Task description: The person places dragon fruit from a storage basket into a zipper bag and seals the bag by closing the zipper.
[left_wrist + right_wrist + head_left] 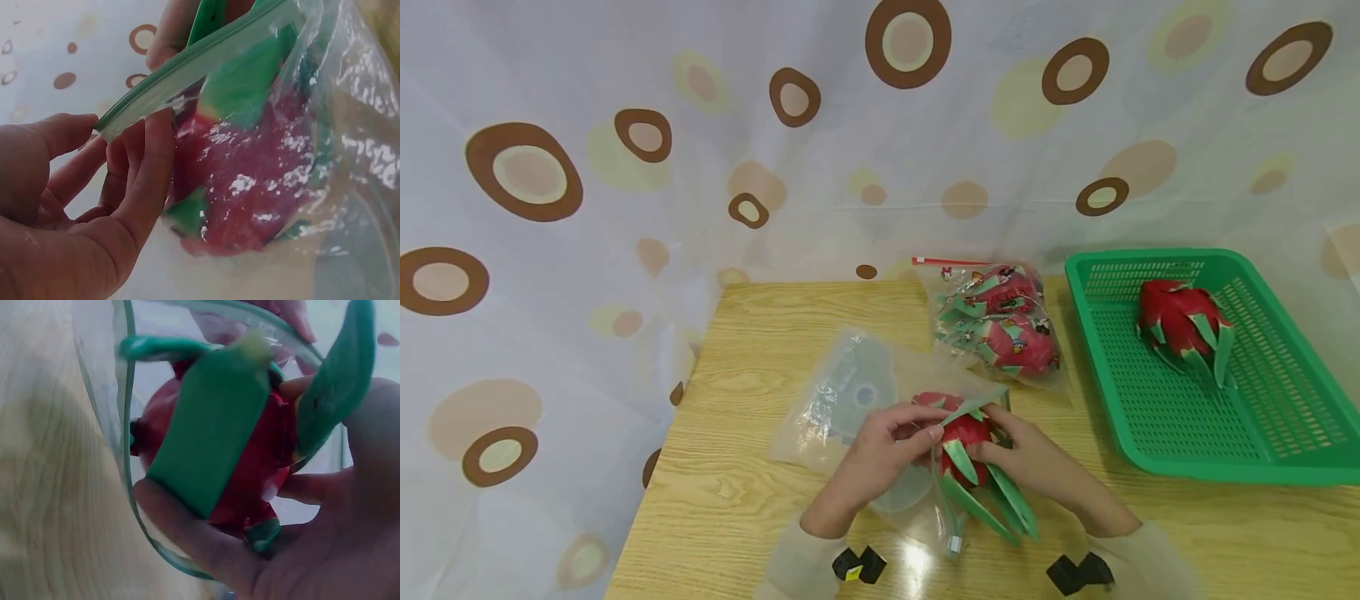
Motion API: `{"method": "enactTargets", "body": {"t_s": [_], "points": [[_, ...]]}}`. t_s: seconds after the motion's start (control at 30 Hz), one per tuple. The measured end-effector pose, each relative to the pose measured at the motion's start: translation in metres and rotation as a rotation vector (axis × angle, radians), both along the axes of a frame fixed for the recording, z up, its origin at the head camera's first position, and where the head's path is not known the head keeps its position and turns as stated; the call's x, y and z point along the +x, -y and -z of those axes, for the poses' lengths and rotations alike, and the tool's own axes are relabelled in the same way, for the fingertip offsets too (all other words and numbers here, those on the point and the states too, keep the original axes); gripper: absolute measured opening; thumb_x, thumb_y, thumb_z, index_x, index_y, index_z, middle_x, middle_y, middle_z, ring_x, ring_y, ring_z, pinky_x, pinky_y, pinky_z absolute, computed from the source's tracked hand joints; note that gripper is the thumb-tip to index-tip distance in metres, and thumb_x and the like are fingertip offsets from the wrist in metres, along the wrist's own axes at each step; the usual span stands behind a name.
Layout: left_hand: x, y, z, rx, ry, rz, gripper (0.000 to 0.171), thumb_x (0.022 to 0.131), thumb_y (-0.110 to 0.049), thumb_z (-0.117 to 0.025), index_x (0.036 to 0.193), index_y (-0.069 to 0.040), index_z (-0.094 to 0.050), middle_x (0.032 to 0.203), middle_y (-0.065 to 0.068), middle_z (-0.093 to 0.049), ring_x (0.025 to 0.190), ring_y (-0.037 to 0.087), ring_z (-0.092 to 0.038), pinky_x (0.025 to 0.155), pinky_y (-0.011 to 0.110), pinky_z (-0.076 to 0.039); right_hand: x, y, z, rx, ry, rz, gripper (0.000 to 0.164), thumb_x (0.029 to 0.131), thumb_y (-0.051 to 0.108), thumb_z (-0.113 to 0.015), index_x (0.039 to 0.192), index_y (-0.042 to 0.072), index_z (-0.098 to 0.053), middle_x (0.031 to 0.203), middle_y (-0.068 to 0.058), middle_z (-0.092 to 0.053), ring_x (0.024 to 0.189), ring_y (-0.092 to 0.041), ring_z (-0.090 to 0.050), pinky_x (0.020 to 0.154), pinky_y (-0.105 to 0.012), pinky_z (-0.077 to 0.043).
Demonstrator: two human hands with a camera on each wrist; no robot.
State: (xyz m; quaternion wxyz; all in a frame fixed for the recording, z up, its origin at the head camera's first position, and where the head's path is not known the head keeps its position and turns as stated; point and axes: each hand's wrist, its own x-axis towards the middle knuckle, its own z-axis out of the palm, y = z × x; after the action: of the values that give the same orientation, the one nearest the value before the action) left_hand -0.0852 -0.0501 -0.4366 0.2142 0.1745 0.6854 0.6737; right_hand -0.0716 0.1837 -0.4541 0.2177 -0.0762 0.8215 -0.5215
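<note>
A red dragon fruit with green scales (967, 442) sits in the mouth of a clear zip bag (128, 394). My right hand (1030, 458) holds this fruit, thumb and fingers on opposite sides of it in the right wrist view. My left hand (887, 450) pinches the bag's green-edged rim (187, 69) between thumb and fingers. Red flesh-like skin and green scales (240, 169) show through the shiny film in the left wrist view. Whether this is the same fruit or a second one, I cannot tell. The bag's bottom lies flat, toward the back left.
Behind the hands lies another zip bag (951, 287) with a red slider, holding two dragon fruits (1018, 343). On the right stands a green plastic basket (1103, 383) with one dragon fruit (1180, 321) in it. A dotted curtain (820, 167) hangs behind the wooden table (715, 483).
</note>
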Motion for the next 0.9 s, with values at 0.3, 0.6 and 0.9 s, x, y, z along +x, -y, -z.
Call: {"method": "enactTargets", "body": {"t_s": [0.3, 0.6, 0.9], "points": [[0.005, -0.006, 0.003, 0.004, 0.032, 0.007, 0.029, 0.099, -0.015, -0.061, 0.126, -0.005, -0.065, 0.111, 0.027, -0.066, 0.083, 0.01, -0.068, 0.074, 0.033, -0.063, -0.005, 0.002, 0.009, -0.266, 0.176, 0.08, 0.06, 0.102, 0.027, -0.051, 0.156, 0.019, -0.025, 0.144, -0.029, -0.042, 0.108, -0.029, -0.064, 0.082, -0.042, -0.059], [0.013, -0.014, 0.002, 0.031, 0.1, 0.003, 0.029, 0.098, -0.009, -0.062, 0.126, -0.006, -0.063, 0.094, 0.009, -0.058, 0.079, 0.011, -0.065, 0.071, 0.038, -0.063, -0.007, 0.018, 0.019, -0.465, 0.182, 0.164, 0.062, 0.103, 0.029, -0.053, 0.156, 0.03, -0.02, 0.162, -0.012, -0.021, 0.139, -0.031, -0.036, 0.1, -0.039, -0.047], [0.019, -0.016, 0.005, -0.027, 0.042, 0.012, 0.028, 0.098, -0.012, -0.063, 0.125, -0.007, -0.064, 0.094, 0.014, -0.058, 0.075, 0.006, -0.063, 0.065, 0.031, -0.063, -0.011, 0.034, 0.027, -0.467, 0.112, 0.234, 0.062, 0.103, 0.028, -0.053, 0.155, 0.02, -0.02, 0.159, -0.01, -0.025, 0.146, -0.031, -0.024, 0.112, -0.039, -0.033]]}}
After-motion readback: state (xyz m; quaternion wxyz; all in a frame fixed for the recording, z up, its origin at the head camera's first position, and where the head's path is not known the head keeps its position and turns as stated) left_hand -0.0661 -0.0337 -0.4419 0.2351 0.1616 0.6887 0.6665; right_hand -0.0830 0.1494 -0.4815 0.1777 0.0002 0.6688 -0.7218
